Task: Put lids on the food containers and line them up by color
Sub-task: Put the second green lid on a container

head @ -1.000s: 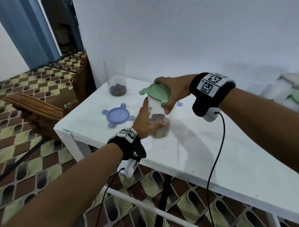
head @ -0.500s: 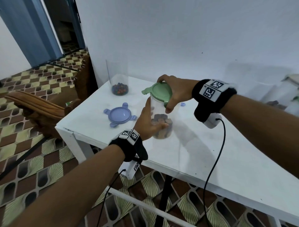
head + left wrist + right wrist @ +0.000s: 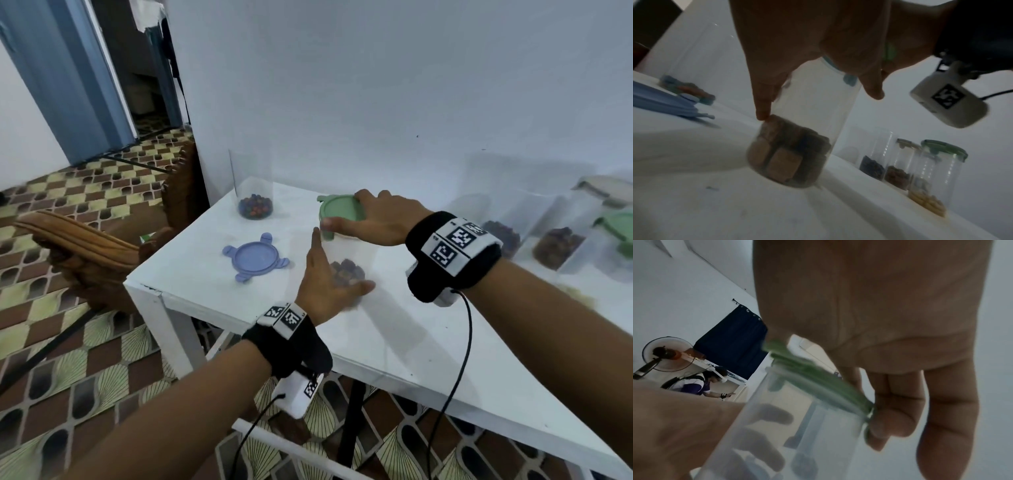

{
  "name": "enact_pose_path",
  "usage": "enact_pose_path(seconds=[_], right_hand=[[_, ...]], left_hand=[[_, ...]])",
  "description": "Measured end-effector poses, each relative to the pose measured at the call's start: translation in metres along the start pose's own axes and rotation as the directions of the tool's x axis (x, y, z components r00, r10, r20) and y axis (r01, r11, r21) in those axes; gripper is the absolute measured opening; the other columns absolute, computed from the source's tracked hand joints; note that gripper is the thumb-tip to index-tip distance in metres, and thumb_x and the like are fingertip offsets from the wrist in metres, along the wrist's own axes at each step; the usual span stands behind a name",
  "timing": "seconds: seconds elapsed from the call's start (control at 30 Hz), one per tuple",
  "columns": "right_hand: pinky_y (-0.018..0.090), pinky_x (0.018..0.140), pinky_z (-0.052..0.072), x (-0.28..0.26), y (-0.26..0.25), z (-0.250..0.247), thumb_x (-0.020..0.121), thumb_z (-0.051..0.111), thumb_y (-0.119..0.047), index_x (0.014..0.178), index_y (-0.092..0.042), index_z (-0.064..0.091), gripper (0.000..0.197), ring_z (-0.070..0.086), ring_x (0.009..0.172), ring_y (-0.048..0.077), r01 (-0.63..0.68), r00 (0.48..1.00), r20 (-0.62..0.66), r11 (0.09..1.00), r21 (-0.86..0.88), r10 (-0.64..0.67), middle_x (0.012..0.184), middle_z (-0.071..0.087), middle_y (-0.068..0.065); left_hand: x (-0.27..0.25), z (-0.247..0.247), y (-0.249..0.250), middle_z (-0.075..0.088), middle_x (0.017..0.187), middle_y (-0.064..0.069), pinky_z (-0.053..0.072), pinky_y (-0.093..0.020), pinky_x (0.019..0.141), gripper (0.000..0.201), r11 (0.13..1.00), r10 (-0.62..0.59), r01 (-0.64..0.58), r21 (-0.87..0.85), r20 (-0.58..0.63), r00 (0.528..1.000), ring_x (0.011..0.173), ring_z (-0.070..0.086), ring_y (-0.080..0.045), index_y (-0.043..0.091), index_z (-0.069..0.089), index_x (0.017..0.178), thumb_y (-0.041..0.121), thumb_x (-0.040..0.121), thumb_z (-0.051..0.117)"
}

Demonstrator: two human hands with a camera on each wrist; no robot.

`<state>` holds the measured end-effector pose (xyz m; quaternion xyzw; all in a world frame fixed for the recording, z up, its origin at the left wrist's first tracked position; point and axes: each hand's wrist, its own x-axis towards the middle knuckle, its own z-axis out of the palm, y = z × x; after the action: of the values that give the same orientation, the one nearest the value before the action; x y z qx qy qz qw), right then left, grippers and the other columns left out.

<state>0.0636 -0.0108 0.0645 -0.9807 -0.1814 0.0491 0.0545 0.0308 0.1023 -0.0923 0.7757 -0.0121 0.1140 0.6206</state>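
Left hand [image 3: 325,274] now splayed; white table [image 3: 394,342]

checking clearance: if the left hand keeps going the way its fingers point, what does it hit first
The clear jar: the left hand already lies against its side, fingers pointing up and away, with the green lid just above.

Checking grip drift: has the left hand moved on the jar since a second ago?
Yes. The left hand has loosened from a wrap around the jar to open fingers beside it, staying right of the blue lid.
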Motion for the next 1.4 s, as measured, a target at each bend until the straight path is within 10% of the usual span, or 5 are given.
enact_pose_path(seconds=[0.13, 0.27, 0.5, 0.73, 1.4], right_hand=[[0.037, 0.084, 0.046, -0.013, 0.011, -0.007, 0.066, 0.035, -0.089, 0.114, -0.016, 0.052, 0.089, 0.061, 0.093, 0.021, 0.055, 0.997, 0.061, 0.998, -0.006, -0.054, 0.100, 0.066, -0.002], [0.042, 0.102, 0.039, -0.016, 0.025, -0.017, 0.061, 0.052, -0.084, 0.137, -0.023, 0.037, 0.098, 0.049, 0.120, 0.027, 0.069, 0.995, 0.066, 0.996, 0.057, -0.072, 0.137, 0.043, 0.006], [0.052, 0.118, 0.005, 0.008, 0.015, -0.017, 0.055, 0.076, -0.067, 0.150, -0.033, -0.004, 0.129, -0.016, 0.147, 0.020, 0.204, 0.946, 0.262, 0.979, -0.030, -0.189, 0.161, -0.007, -0.003], [0.035, 0.087, 0.048, 0.022, 0.004, -0.005, 0.044, 0.085, -0.058, 0.134, -0.022, 0.032, 0.111, 0.049, 0.111, 0.021, 0.212, 0.958, 0.185, 0.976, 0.053, -0.218, 0.119, 0.046, -0.001], [0.034, 0.104, 0.039, -0.007, 0.015, 0.020, 0.056, 0.085, -0.039, 0.140, -0.034, 0.039, 0.096, 0.044, 0.125, 0.019, 0.202, 0.979, -0.093, 0.915, 0.348, -0.181, 0.132, 0.040, 0.001]], left_hand=[[0.011, -0.015, 0.006, 0.036, 0.137, 0.005, 0.042, 0.001, 0.077, 0.119, 0.999, -0.046, 0.046, -0.008, 0.055, 0.997, 0.101, 0.049, 0.014, 0.021, 0.017, 0.146, 0.042, 0.055, 0.091], [0.020, -0.031, 0.001, 0.041, 0.142, 0.003, 0.045, -0.037, 0.105, 0.124, 0.998, -0.047, 0.038, 0.053, 0.177, 0.983, 0.129, 0.047, -0.019, 0.029, 0.021, 0.145, 0.055, 0.043, 0.086], [0.023, -0.033, 0.000, 0.044, 0.145, 0.003, 0.043, -0.043, 0.109, 0.121, 0.998, -0.042, 0.031, 0.055, 0.215, 0.976, 0.131, 0.048, -0.018, 0.034, 0.022, 0.145, 0.053, 0.048, 0.092], [0.024, -0.033, -0.001, 0.043, 0.144, 0.002, 0.040, -0.042, 0.111, 0.116, 0.999, 0.001, -0.011, 0.046, 0.217, 0.976, 0.132, 0.045, -0.016, 0.026, 0.024, 0.146, 0.047, 0.051, 0.088], [0.015, -0.035, 0.002, 0.046, 0.139, 0.018, 0.038, -0.045, 0.111, 0.106, 0.998, 0.017, -0.030, 0.047, 0.250, 0.968, 0.132, 0.043, -0.006, 0.040, 0.025, 0.141, 0.046, 0.054, 0.086]])
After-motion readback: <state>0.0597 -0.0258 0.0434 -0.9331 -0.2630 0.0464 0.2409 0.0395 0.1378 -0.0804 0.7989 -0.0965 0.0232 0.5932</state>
